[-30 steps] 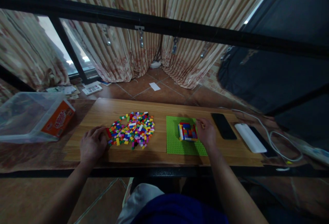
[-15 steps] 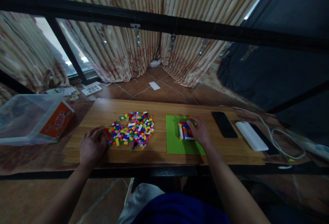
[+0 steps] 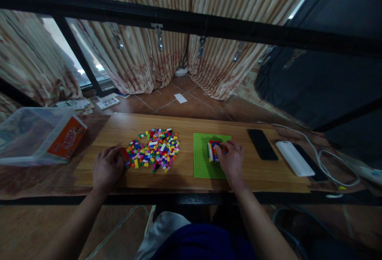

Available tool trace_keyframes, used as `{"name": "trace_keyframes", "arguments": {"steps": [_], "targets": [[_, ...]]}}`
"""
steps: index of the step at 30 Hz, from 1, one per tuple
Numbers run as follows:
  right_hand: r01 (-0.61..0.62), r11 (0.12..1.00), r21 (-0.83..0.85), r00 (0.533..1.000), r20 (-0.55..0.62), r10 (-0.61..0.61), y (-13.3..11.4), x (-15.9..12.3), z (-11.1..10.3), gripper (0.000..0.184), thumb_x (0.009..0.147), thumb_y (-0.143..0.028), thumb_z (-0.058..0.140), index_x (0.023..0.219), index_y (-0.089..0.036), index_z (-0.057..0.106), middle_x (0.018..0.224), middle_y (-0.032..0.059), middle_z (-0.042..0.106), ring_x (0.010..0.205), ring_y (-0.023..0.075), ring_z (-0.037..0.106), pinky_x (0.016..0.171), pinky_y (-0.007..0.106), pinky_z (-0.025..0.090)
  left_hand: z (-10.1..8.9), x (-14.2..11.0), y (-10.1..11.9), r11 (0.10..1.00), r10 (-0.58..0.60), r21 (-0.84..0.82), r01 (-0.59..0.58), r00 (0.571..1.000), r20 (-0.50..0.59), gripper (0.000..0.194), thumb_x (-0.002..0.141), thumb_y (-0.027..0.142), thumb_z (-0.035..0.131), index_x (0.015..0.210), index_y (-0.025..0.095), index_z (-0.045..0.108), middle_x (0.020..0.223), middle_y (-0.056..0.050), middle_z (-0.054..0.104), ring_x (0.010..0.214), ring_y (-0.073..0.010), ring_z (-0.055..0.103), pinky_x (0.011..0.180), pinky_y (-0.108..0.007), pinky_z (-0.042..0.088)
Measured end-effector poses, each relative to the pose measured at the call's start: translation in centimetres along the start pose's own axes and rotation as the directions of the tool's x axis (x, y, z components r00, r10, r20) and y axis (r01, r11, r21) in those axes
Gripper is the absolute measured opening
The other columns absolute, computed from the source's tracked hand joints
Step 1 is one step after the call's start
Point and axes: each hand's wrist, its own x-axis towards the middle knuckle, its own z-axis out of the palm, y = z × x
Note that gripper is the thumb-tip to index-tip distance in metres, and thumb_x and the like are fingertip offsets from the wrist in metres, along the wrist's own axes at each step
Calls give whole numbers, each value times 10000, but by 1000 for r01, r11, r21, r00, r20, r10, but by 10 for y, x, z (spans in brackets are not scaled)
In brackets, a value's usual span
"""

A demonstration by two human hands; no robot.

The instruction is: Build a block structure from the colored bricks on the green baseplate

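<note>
The right hand (image 3: 232,161) has just been brought from the right side of the brick-built block (image 3: 212,152) to above it, and the right part of the block is now covered. By this, it is judged that the work is now centred on the block, and not on the loose bricks (image 3: 161,148). The thumb and fingers are bent toward the block's top, but whether a small brick is pinched between them cannot be told.

The block is placed upright on the green baseplate (image 3: 200,168), which is laid on the wooden board (image 3: 185,182). A red brick piece (image 3: 125,154) is seen at the left edge of the loose bricks. It is met by the curled fingers of the left hand (image 3: 107,169), whose place is not changed; whether a firm grip is made cannot be told. To the right of the baseplate, a black phone (image 3: 262,144) is kept, well apart from the block.
</note>
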Motion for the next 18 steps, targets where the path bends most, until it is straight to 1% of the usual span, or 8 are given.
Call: {"name": "trace_keyframes", "arguments": {"steps": [4,11,15,18], "targets": [[-25,1000,-14,1000,-10,25,-7,-3,4,396,877,-532,558,918,-173,720,1135,174,648,1098,312,519,931,475,377,0,0,0,1000,-9,-7,9,1000,-4,388,896,307,413,1126,179,697,1204,-111,667,1070,-295,594,978,-458,476],[-30,1000,-10,999,-23,29,-7,-7,8,384,867,-537,564,942,-191,711,1127,165,650,1086,320,525,927,486,387,-1,0,0,1000,-2,-4,2,1000,-5,366,874,287,434,1115,213,699,1163,-101,673,1060,-300,593,960,-464,477],[-17,1000,15,1000,-15,18,-1,-3,3,395,885,-526,531,959,-182,711,1116,167,651,1076,307,539,942,484,388,-2,0,1,1000,8,11,-8,1000,9,383,883,289,413,1117,184,697,1180,-117,669,1053,-301,596,961,-457,476],[1,999,36,999,-44,1,1,11,-1,375,911,-477,494,943,-172,710,1063,158,664,1053,290,554,956,466,390,-2,0,2,1000,8,13,-8,1000,17,405,891,299,396,1124,158,696,1197,-130,665,1066,-303,593,982,-455,466]]}}
